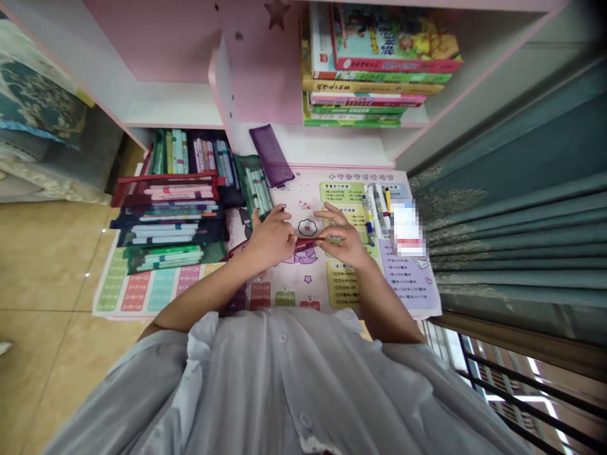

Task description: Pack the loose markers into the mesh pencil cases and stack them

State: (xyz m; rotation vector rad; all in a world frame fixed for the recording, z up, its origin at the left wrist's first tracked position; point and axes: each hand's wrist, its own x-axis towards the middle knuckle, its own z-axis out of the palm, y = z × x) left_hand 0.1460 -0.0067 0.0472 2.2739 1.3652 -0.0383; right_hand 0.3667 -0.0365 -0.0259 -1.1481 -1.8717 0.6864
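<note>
Between my hands, over the middle of the desk mat, is a narrow dark red pouch [306, 243], seen nearly edge-on. My left hand [274, 236] lies over its left part, thumb and forefinger closed on its edge; what is inside the pouch is hidden. The thumb and forefinger of my right hand [342, 240] pinch its right end, the other fingers lifted. Just beyond my left hand lies a green mesh pouch [258, 189] with light green pens in it. A flat purple mesh pouch [271, 155] rests behind that, against the shelf.
Several mesh pouches of pens [173, 230] are stacked at the left. Loose pens [378, 212] and a blurred white-and-red item [408, 229] lie at the right. A pile of books [374, 88] stands on the pink shelf [265, 82]. Green curtains [512, 208] hang at the right.
</note>
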